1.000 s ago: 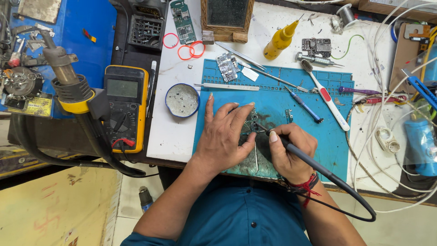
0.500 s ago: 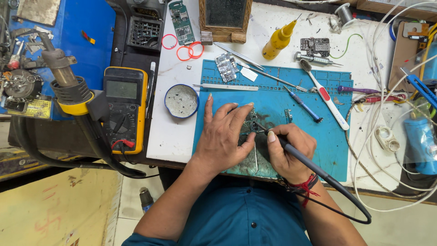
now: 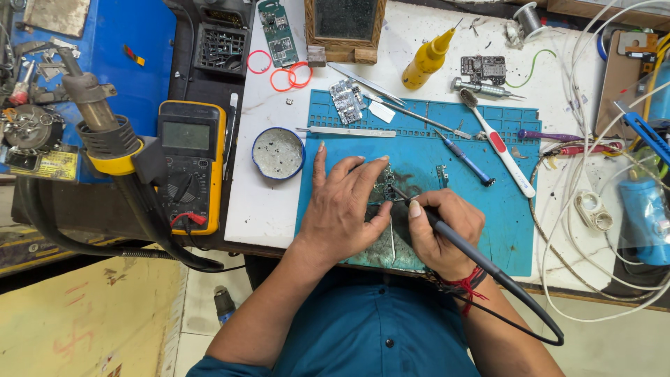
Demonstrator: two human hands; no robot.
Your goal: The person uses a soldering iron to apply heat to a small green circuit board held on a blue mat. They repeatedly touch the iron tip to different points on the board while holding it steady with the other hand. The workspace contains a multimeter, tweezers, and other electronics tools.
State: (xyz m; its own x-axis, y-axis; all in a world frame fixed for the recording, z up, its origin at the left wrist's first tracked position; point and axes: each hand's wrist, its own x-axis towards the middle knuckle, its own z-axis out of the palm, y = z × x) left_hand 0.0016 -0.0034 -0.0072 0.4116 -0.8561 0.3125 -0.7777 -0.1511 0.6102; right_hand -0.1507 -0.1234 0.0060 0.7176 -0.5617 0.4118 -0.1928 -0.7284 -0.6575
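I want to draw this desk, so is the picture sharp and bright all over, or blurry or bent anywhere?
Head view: light is even and soft, with no harsh glare on the white table. The blue mat and yellow multimeter look sharp. The left hand and the right hand, holding the soldering iron, show no motion blur. The tiny circuit board is mostly hidden. Table edges bend slightly near the corners.
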